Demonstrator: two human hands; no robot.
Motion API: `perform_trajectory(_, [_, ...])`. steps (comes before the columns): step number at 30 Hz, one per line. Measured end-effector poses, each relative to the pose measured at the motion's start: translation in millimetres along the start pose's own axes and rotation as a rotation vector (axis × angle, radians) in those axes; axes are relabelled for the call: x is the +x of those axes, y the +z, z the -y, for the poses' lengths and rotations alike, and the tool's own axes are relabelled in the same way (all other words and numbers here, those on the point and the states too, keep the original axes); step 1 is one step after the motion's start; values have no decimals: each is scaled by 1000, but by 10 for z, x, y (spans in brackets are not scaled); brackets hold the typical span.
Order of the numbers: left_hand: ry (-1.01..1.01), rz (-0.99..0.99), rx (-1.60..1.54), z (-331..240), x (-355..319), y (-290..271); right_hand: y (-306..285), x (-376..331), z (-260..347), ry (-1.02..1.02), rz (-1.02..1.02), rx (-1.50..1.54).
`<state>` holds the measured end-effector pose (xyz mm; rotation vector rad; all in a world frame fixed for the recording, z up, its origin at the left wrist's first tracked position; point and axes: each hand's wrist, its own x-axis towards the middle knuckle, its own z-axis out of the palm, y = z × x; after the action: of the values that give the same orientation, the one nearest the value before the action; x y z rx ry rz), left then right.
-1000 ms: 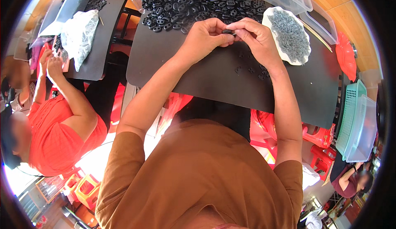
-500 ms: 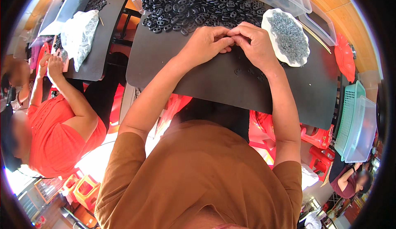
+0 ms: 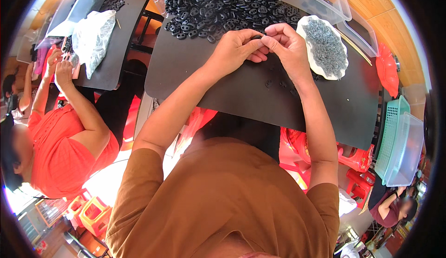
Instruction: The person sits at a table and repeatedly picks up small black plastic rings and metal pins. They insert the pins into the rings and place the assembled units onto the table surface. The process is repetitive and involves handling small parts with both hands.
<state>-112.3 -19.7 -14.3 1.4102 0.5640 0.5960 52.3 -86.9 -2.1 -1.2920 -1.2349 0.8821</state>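
My left hand (image 3: 236, 51) pinches a small black piece (image 3: 257, 37) between thumb and fingers above the dark table. It looks like one of the oval pieces with two holes, though the fingers hide most of it. Close against it, my right hand (image 3: 289, 46) has its thumb and fingertips drawn together at the piece; whatever lies between them is too small to tell. Just beyond both hands spreads a big heap of black oval two-holed pieces (image 3: 209, 11). A white scalloped dish (image 3: 343, 73) full of small grey translucent parts (image 3: 325, 44) stands beside my right hand.
Several tiny black bits (image 3: 282, 84) lie on the dark table (image 3: 186, 62) near me. Clear plastic bins (image 3: 320, 2) border the heap. Farther right are a red dish (image 3: 386, 69) and a green basket (image 3: 389, 137). A co-worker in red (image 3: 69, 146) works at the left table.
My right hand's fingers have lifted and opened slightly, showing the black piece at my left fingertips. The whole view has shifted a little. The co-worker's hands at left have moved slightly.
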Motion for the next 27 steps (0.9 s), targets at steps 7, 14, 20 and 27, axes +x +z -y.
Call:
perform_trajectory(7, [-16,95,-254,11,-15,-13,-42,33,-63,-181,-50,-164])
perform_trajectory(14, [-85,-112,-289,-41,-4,-104,-78,-23,143,-27,-42,-12])
perform_trajectory(20, [-102,-111,-502,-7,9,-149,-6,-54,210,48,0,-12])
perform_trajectory(27, [-85,-119,-386,0,1,-122,4,-44,163,-11,-24,-68])
